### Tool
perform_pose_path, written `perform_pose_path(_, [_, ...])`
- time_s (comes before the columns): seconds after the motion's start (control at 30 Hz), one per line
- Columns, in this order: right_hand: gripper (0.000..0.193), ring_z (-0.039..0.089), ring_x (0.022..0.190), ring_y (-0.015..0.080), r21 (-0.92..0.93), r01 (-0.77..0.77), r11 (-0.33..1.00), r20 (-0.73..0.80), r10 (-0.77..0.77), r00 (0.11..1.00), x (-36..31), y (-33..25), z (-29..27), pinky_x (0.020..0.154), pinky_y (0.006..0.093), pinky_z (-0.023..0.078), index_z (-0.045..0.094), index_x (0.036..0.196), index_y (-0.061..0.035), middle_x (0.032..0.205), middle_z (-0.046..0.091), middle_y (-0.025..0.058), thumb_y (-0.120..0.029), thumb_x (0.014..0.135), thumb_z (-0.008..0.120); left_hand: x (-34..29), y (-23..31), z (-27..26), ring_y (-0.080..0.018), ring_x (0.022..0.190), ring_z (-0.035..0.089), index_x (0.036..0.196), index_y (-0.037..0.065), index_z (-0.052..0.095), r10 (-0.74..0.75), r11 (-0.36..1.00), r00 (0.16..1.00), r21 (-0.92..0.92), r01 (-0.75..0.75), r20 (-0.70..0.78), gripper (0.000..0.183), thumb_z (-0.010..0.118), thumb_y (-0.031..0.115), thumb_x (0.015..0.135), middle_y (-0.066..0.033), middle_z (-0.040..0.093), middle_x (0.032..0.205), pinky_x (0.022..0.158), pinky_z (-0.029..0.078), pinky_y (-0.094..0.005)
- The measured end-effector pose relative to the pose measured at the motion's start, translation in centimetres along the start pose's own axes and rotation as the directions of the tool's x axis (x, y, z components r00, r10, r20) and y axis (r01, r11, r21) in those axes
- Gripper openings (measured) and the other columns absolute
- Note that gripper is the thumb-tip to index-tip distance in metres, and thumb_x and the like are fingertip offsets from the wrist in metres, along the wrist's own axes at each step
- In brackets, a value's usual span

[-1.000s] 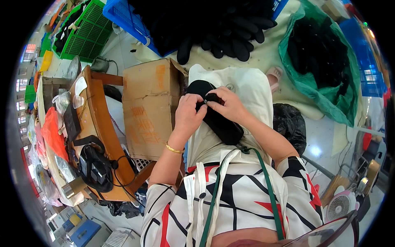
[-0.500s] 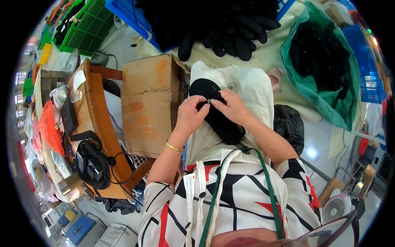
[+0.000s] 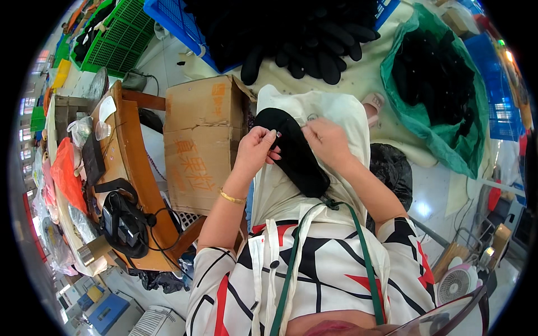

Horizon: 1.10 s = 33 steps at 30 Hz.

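Observation:
A long black fabric piece (image 3: 297, 154), rounded at its far end, lies slantwise across the pale apron (image 3: 344, 185) over my lap. Its exact kind is unclear. Over its left edge, my left hand (image 3: 256, 150) pinches thumb and forefinger together, and a tiny pale, shiny bit (image 3: 278, 134) shows at the tips. My right hand (image 3: 328, 141) is closed in a pinch at the piece's right edge. Whatever sits between those fingertips is too small to make out.
A cardboard box (image 3: 196, 145) stands left of my lap, beside a wooden table (image 3: 131, 185). Ahead, a blue crate (image 3: 188, 25) overflows with similar black pieces (image 3: 330, 45). To the right are a green sack (image 3: 476, 143) of black pieces and a black plastic bag (image 3: 392, 171).
My hands, together over the black piece before, have drawn apart: the left slightly left, the right slightly right. More of the piece's middle now shows between them.

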State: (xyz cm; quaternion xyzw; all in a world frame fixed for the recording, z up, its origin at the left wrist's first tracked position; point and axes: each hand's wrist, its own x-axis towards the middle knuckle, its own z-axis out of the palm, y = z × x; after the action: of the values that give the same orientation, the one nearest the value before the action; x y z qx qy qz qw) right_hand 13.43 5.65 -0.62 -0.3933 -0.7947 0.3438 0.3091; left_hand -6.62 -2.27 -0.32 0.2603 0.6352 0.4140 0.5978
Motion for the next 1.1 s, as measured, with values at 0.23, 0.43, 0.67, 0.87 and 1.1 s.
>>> perform_pose_path(0.23, [0.038,0.055,0.067,0.02,0.968,-0.143,-0.207,0.222,0.438,0.871,0.5,-1.3,3.4,0.073,0.036,0.047,0.051,0.076,-0.0091,0.068,0.054,0.0049,-0.037,0.101,0.046,0.0,-0.7,0.9,-0.007,0.047,0.053,0.088,0.007,0.057,0.121,0.993,0.99,0.017,-0.12,-0.077,0.016,0.062,0.021,0.095,-0.0041,0.061,0.064,0.042,0.041,-0.0204])
perform_pose_path(0.43, [0.042,0.045,0.054,0.0174,0.911,-0.249,-0.327,0.372,0.399,0.838,0.4,-1.5,1.9,0.063,0.0337,0.042,0.044,0.068,-0.0115,0.057,0.042,0.0017,-0.036,0.103,0.042,-0.3,-0.5,0.7,-0.0045,0.044,0.048,0.087,0.007,0.057,0.126,0.991,0.987,-0.032,-0.13,-0.099,0.016,0.064,0.021,0.094,-0.0024,0.061,0.064,0.04,0.036,-0.0184])
perform_pose_path(0.67, [0.045,0.038,0.05,0.0142,0.864,-0.224,-0.451,0.412,0.38,0.828,-1.0,-1.2,1.4,0.062,0.0313,0.04,0.039,0.062,-0.0135,0.054,0.036,-0.0011,-0.033,0.102,0.045,0.0,-1.1,0.9,-0.0047,0.045,0.048,0.086,0.007,0.057,0.163,0.982,0.98,-0.081,-0.173,-0.115,0.017,0.063,0.021,0.095,-0.002,0.061,0.064,0.041,0.037,-0.0179])
perform_pose_path(0.87, [0.048,0.027,0.046,0.0136,0.845,-0.245,-0.475,0.474,0.456,0.753,-2.4,-2.6,0.6,0.06,0.0305,0.036,0.033,0.056,-0.0161,0.048,0.026,-0.0031,-0.031,0.1,0.047,0.0,-3.2,-0.8,-0.0049,0.049,0.052,0.084,0.006,0.057,0.252,0.961,0.948,-0.06,-0.268,-0.196,0.016,0.064,0.016,0.094,-0.0007,0.062,0.068,0.043,0.04,-0.0185])
perform_pose_path(1.1, [0.048,0.025,0.044,0.0138,0.833,-0.204,-0.514,0.468,0.457,0.757,-3.6,-1.0,0.8,0.06,0.0313,0.036,0.034,0.057,-0.0163,0.048,0.027,-0.003,-0.032,0.101,0.045,-0.1,-2.5,-0.7,-0.0048,0.052,0.054,0.085,0.005,0.058,0.182,0.98,0.973,-0.053,-0.191,-0.143,0.015,0.064,0.016,0.094,-0.0002,0.063,0.071,0.046,0.041,-0.0182])
